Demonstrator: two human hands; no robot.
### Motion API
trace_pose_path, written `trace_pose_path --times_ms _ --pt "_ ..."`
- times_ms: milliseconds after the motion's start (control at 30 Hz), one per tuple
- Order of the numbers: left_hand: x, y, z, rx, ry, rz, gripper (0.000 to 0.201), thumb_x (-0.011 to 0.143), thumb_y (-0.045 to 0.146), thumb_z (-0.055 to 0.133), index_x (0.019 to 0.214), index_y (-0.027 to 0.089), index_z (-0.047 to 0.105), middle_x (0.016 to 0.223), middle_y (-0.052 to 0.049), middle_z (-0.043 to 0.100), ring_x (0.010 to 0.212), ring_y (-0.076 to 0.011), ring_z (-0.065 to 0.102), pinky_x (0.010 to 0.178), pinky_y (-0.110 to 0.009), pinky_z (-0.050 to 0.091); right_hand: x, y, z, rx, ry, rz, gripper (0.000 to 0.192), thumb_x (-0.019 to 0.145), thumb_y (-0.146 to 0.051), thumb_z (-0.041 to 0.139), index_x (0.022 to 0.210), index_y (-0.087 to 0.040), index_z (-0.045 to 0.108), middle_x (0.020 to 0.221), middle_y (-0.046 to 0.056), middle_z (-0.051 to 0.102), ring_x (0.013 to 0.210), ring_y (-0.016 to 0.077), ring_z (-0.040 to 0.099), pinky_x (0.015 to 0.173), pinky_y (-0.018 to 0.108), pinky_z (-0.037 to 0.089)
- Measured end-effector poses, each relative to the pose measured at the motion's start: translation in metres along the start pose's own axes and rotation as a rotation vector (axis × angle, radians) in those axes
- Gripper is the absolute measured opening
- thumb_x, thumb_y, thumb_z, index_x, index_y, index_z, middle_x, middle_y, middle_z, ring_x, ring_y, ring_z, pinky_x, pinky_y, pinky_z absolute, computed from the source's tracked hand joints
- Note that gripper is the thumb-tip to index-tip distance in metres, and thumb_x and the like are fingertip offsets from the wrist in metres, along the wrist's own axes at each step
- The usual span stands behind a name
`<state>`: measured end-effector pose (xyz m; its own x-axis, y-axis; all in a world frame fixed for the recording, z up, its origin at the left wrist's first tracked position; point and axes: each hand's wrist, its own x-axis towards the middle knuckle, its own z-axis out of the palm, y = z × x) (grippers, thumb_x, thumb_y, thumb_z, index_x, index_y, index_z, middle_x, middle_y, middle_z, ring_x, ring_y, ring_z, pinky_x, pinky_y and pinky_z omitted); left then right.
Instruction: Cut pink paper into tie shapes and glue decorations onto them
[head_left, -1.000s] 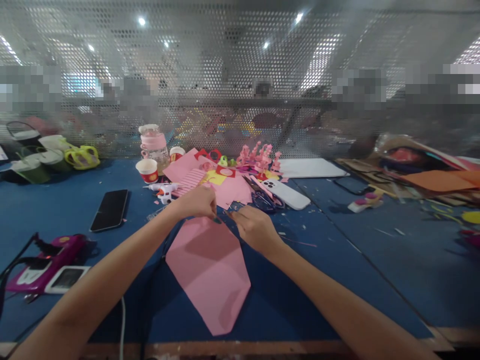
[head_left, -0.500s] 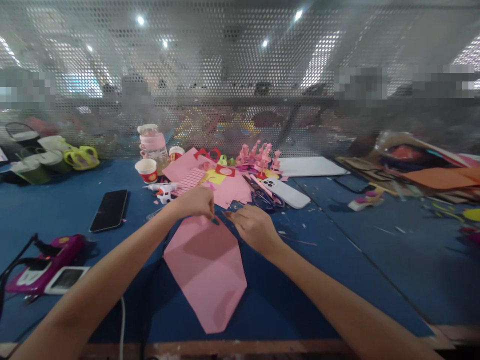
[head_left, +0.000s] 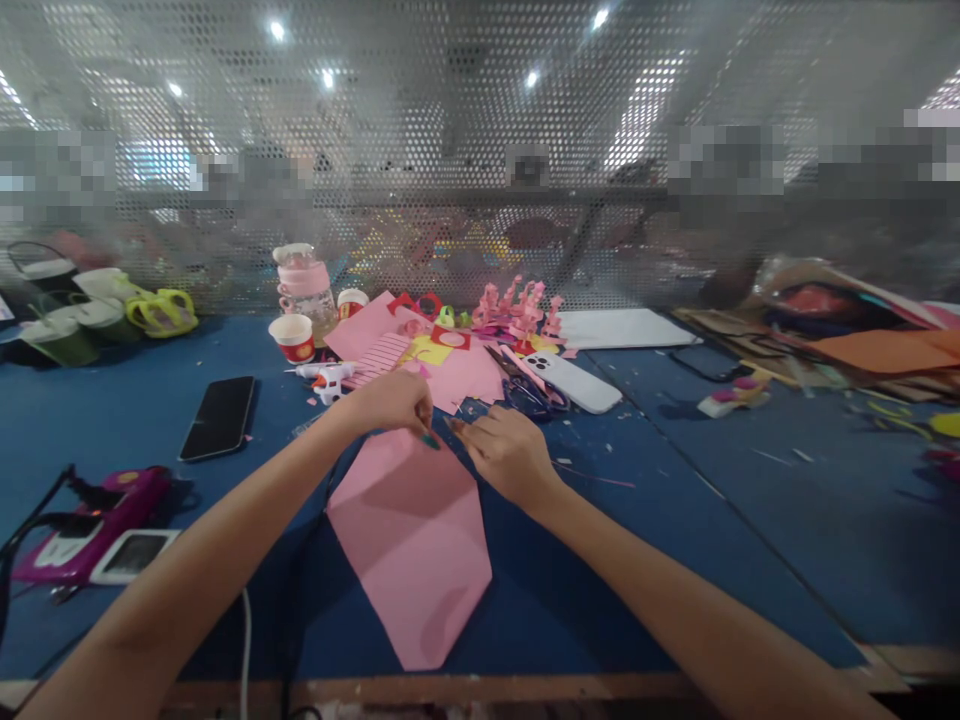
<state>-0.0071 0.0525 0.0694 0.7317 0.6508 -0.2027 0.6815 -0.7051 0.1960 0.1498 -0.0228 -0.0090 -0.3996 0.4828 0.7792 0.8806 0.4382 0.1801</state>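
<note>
Far edge of the pink sheet [head_left: 411, 530] is pinched by both hands: left hand [head_left: 390, 402] w/ fingertips closed on it, right hand [head_left: 504, 452] curled at the same edge, prob so it's kept flat on the blue table [head_left: 750, 520]. Phone [head_left: 218, 417] parked left. Further back, scissors [head_left: 529, 392] & paper scraps [head_left: 450, 355] are left within reach.

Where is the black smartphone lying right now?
The black smartphone lies face up on the blue table, left of the person's left hand, near the red paper cup.
</note>
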Motion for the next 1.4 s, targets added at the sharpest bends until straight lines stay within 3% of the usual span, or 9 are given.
trace_pose_path --times_ms 167,367,500,600,767,1033,1200,1400 --pt "0.001 -0.001 0.0 -0.038 -0.024 0.027 0.012 0.061 0.021 0.066 0.071 0.019 0.072 0.061 0.002 0.066 0.057 -0.0095 0.054 0.054 -0.018 0.034 -0.001 0.0 0.002 0.041 -0.033 0.021 0.028 0.084 -0.019 0.048 0.059 -0.016 0.062 0.052 0.001 0.059 0.057 0.0126 0.045 0.058 0.027 0.026" --pt "0.002 -0.001 0.001 0.04 0.043 0.039 0.012 0.062 0.02 0.065 0.071 0.017 0.072 0.063 0.0 0.067 0.06 -0.0104 0.055 0.056 -0.018 0.034 0.0 0.008 0.003 0.203 -0.272 0.08 0.012 0.074 -0.026 0.059 0.07 -0.016 0.062 0.068 0.002 0.063 0.068 0.0153 0.05 0.063 0.028 0.028" --pt "0.003 0.0 0.001 0.08 0.065 -0.01 0.011 0.06 0.022 0.068 0.069 0.018 0.072 0.062 0.0 0.066 0.062 -0.0125 0.057 0.054 -0.02 0.033 0.001 0.013 0.002 0.208 -0.377 0.006 0.011 0.079 -0.02 0.054 0.074 -0.017 0.063 0.072 0.003 0.064 0.072 0.0153 0.049 0.063 0.028 0.027" --pt "0.004 0.0 0.002 0.103 0.102 -0.013 0.012 0.058 0.023 0.069 0.069 0.019 0.071 0.066 0.0 0.067 0.067 -0.0141 0.058 0.057 -0.02 0.034 0.003 0.011 -0.001 0.09 -0.344 -0.022 0.012 0.08 -0.015 0.053 0.076 -0.018 0.064 0.071 0.003 0.063 0.073 0.0165 0.049 0.063 0.028 0.026" --pt "0.006 -0.002 0.002 0.126 0.174 0.001 0.013 0.062 0.025 0.066 0.071 0.018 0.071 0.071 -0.002 0.068 0.071 -0.0149 0.058 0.059 -0.021 0.036 0.008 0.0 -0.001 -0.093 -0.168 -0.033 0.014 0.082 -0.014 0.051 0.077 -0.014 0.064 0.069 0.005 0.061 0.069 0.017 0.048 0.064 0.028 0.028" --pt "0.008 -0.011 0.002 0.131 0.211 -0.037 0.014 0.063 0.022 0.065 0.075 0.018 0.071 0.074 -0.003 0.067 0.07 -0.0144 0.058 0.059 -0.02 0.036 0.021 -0.004 0.021 -0.234 0.033 -0.109 0.028 0.085 -0.012 0.044 0.059 -0.015 0.056 0.05 0.003 0.051 0.052 0.0147 0.044 0.054 0.028 0.024" --pt "0.009 -0.019 0.004 0.115 0.216 -0.02 0.013 0.064 0.019 0.064 0.074 0.014 0.072 0.073 -0.006 0.067 0.068 -0.0159 0.058 0.06 -0.022 0.037 0.025 -0.008 0.032 -0.233 -0.018 -0.091 0.033 0.086 -0.01 0.041 0.057 -0.015 0.055 0.049 0.003 0.05 0.051 0.014 0.043 0.051 0.029 0.021" --pt "0.008 -0.025 -0.001 0.069 0.086 0.032 0.015 0.068 0.018 0.06 0.077 0.018 0.072 0.069 -0.002 0.069 0.062 -0.0114 0.056 0.058 -0.019 0.036 0.023 -0.011 0.035 -0.223 -0.034 -0.05 0.03 0.087 -0.012 0.041 0.062 -0.015 0.057 0.051 0.003 0.051 0.053 0.0144 0.043 0.052 0.029 0.021"
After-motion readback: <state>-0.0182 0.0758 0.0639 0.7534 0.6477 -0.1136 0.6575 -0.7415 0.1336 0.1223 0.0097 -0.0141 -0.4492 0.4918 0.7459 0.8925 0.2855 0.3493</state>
